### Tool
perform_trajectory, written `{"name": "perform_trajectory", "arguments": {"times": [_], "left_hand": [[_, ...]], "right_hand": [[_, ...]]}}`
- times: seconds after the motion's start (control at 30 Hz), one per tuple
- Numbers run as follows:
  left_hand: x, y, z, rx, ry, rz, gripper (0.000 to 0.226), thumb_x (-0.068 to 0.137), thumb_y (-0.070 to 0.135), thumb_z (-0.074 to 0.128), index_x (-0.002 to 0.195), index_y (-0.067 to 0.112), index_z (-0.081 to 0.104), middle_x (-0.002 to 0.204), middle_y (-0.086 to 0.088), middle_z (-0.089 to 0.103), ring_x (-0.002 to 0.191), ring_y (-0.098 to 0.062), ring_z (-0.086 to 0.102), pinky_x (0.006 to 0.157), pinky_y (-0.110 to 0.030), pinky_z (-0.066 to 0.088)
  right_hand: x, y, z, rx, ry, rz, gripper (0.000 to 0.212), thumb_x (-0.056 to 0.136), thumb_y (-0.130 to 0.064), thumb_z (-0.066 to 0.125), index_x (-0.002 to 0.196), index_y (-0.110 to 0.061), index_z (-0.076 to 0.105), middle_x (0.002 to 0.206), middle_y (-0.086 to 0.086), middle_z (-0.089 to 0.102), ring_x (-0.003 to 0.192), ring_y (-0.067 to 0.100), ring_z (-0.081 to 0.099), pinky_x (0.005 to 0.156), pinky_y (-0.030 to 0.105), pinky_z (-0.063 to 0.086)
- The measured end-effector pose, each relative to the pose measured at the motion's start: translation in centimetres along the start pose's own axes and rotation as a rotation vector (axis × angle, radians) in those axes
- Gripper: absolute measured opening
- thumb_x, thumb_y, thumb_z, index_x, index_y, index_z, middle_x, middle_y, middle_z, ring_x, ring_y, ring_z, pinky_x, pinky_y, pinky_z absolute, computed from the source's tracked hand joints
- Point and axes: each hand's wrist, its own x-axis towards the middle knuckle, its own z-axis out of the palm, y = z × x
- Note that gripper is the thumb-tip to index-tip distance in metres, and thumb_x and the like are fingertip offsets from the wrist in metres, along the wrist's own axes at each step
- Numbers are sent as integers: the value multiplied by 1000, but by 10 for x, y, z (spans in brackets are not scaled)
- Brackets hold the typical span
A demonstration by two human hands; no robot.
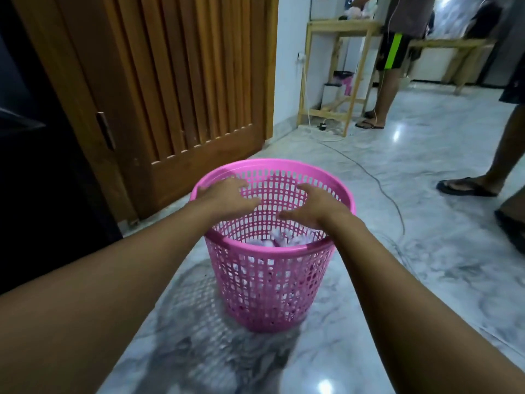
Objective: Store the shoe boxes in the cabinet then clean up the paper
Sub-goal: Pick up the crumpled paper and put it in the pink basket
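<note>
A pink perforated plastic basket stands on the marble floor in front of me. Crumpled white paper lies inside it near the bottom. My left hand hovers over the basket's left rim with relaxed, spread fingers and holds nothing. My right hand hovers over the right side of the opening, fingers loosely spread, also empty. No shoe boxes are in view.
A slatted wooden door stands behind the basket, with a dark cabinet side at left. A cable runs across the floor. Two people's legs stand at right, near wooden tables.
</note>
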Motion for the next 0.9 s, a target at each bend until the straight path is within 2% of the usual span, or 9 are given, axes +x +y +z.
{"name": "perform_trajectory", "arguments": {"times": [0.1, 0.17, 0.27, 0.37, 0.47, 0.57, 0.67, 0.77, 0.9], "left_hand": [[-16, -14, 5, 54, 327, -170, 57, 85, 40, 64, 136, 25, 45, 137, -11, 41, 133, -32, 33, 111, -53, 27], [-27, -23, 3, -179, 267, -407, 76, 84, 26, 69, 147, 20, 28, 148, -16, 29, 138, -39, 29, 107, -56, 37], [-36, -33, 2, -618, 166, -586, 47, 92, 13, 61, 136, 6, 45, 121, -20, 59, 99, -34, 66, 81, -47, 60], [-57, -37, -5, -660, 249, -567, 28, 94, 7, 56, 121, 2, 56, 103, -17, 65, 84, -34, 69, 69, -45, 61], [-93, -45, -25, -643, 333, -590, 30, 91, 6, 59, 119, -2, 59, 96, -18, 66, 74, -34, 69, 51, -36, 57], [-140, -58, -49, -594, 392, -638, 30, 87, 16, 67, 111, -2, 67, 90, -15, 70, 58, -25, 65, 30, -24, 45], [-191, -75, -68, -560, 422, -715, 24, 86, 9, 60, 104, -4, 70, 76, -17, 70, 54, -25, 65, 33, -25, 48], [-239, -98, -80, -551, 447, -807, 22, 86, 5, 55, 99, -6, 69, 65, -17, 65, 49, -27, 63, 33, -26, 48], [-289, -131, -84, -555, 515, -924, 21, 84, 5, 57, 98, -7, 68, 65, -16, 64, 51, -26, 62, 34, -24, 45]], "right_hand": [[1, 15, -1, -271, 268, 99, 72, 80, -57, 69, 143, -30, 44, 150, 7, 41, 140, 30, 36, 115, 57, 22], [1, 27, 1, -269, 241, 241, 71, 82, -43, 68, 145, -27, 39, 155, 17, 28, 144, 38, 27, 116, 59, 17], [0, 32, -1, 21, 257, 241, 59, 80, -13, 56, 138, -15, 46, 136, 22, 47, 120, 39, 51, 103, 44, 43], [-14, 20, -11, 141, 346, 235, 48, 80, -5, 57, 128, -6, 51, 130, 22, 51, 102, 38, 60, 91, 41, 51], [-39, 12, -18, 144, 394, 250, 38, 83, -16, 58, 119, -1, 58, 124, 22, 55, 92, 35, 57, 80, 35, 47], [-62, 1, -19, 250, 380, 196, 33, 83, -31, 59, 95, -2, 69, 99, 23, 69, 85, 34, 64, 74, 36, 50], [-74, -17, -11, 328, 269, 173, 38, 86, -42, 61, 76, -5, 65, 88, 20, 68, 82, 31, 64, 74, 35, 50], [-84, -40, 9, 312, 94, 137, 51, 82, -54, 61, 93, -5, 68, 90, 17, 64, 83, 25, 63, 66, 32, 47], [-106, -73, 42, 171, -11, 43, 72, 61, -67, 57, 85, 0, 63, 95, 22, 68, 91, 37, 66, 73, 36, 46]]}}
